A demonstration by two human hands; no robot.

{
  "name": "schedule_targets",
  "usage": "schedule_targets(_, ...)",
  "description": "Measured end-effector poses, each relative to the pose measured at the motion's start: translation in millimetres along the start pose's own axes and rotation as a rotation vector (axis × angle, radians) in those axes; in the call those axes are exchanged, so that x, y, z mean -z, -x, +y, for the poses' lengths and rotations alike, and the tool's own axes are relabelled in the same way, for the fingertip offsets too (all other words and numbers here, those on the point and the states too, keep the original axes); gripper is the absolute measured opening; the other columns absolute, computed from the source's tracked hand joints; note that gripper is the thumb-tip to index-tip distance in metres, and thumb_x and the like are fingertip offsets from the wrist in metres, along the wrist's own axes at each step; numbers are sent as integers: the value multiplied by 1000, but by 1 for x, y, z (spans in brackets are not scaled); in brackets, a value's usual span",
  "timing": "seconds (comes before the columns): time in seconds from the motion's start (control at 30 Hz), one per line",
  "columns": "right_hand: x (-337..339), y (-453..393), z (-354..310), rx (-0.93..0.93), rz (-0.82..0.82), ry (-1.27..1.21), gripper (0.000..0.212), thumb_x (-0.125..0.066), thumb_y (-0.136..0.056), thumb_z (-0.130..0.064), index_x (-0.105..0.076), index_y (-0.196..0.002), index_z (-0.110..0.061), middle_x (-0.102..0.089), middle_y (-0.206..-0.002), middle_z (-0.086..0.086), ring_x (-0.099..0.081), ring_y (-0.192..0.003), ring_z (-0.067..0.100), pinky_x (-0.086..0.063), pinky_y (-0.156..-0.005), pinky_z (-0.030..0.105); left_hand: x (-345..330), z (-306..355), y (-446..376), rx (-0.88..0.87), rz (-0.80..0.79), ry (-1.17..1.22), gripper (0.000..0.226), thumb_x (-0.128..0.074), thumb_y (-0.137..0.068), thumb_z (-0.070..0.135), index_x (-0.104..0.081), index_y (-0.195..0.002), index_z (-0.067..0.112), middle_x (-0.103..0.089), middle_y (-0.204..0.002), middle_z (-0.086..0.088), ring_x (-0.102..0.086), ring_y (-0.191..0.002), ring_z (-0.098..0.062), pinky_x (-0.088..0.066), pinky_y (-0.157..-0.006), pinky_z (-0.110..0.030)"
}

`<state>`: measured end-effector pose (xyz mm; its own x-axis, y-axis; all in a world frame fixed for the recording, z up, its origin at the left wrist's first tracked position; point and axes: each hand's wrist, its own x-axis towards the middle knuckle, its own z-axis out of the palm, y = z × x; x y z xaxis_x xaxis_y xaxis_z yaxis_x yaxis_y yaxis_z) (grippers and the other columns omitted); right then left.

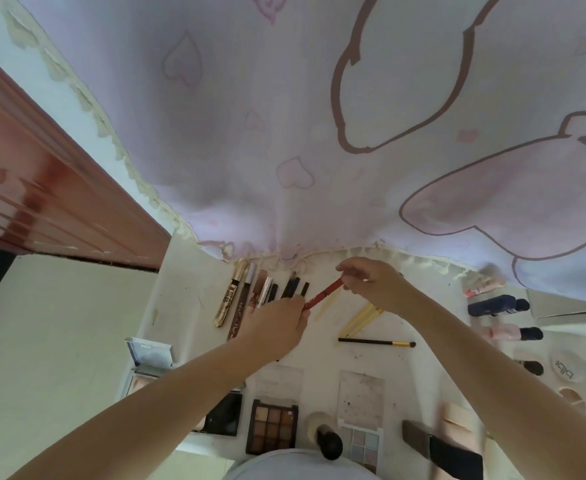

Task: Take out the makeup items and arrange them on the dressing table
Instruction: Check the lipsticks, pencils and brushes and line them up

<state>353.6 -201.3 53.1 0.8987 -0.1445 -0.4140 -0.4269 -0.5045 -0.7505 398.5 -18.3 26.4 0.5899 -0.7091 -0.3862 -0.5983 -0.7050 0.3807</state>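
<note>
A slim red pencil [324, 293] hangs just above the white dressing table [184, 306], held at both ends. My left hand [274, 327] pinches its lower end, and my right hand [374, 282] pinches its upper end. To the left lies a row of several pens and tubes [250, 296], among them a gold mascara [230, 296]. Pale yellow sticks [359, 320] and a black brush with a yellow ferrule [376, 342] lie under my right forearm.
Eyeshadow palettes [272, 429] [362, 441], a dark-capped bottle [328, 443] and open compacts [149, 358] sit near the front edge. Bottles [497, 304] [513, 332] and a round compact [567, 370] stand at the right. A pink curtain [319, 133] hangs behind; a red wooden door [42, 188] is at left.
</note>
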Motion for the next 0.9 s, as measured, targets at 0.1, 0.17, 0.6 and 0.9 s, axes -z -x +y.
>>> schedule_targets(0.1, -8, -15, 16, -80, 88, 209, 24, -48, -91, -27, -62, -85, -9, -57, -79, 0, -52, -76, 13, -37, -74, 23, -21, -2, -5, 109, -18, -27, 34, -26, -99, 29, -49, -114, 9, -53, -109, -8, -52, -97, -19, -41, -77, -27)
schedule_targets(0.17, -10, -18, 30, -140, 95, 261, 41, -46, -92, -29, -44, -56, -10, -42, -56, 0, -41, -54, 14, -36, -70, 30, -34, -2, -9, 188, -65, -38, 35, -26, -99, 28, -48, -117, 8, -50, -116, -10, -49, -105, -22, -43, -83, -29)
schedule_targets(0.6, -18, 45, 104, -14, -171, 884, 26, -43, -91, -26, -51, -113, -14, -53, -110, 3, -50, -100, 21, -35, -78, 26, -49, 5, -26, 248, -103, -223, 37, -38, -95, 24, -29, -126, 7, -57, -110, -9, -59, -92, -21, -40, -60, -27)
schedule_targets(0.9, -22, 33, 111, -116, 179, 779, 24, -37, -88, -6, -53, -105, -7, -57, -98, 9, -55, -87, 25, -28, -68, 26, -37, 42, -62, -2, -101, -252, 37, -43, -89, 5, -34, -125, 7, -41, -125, -15, -42, -115, -28, -41, -91, -32)
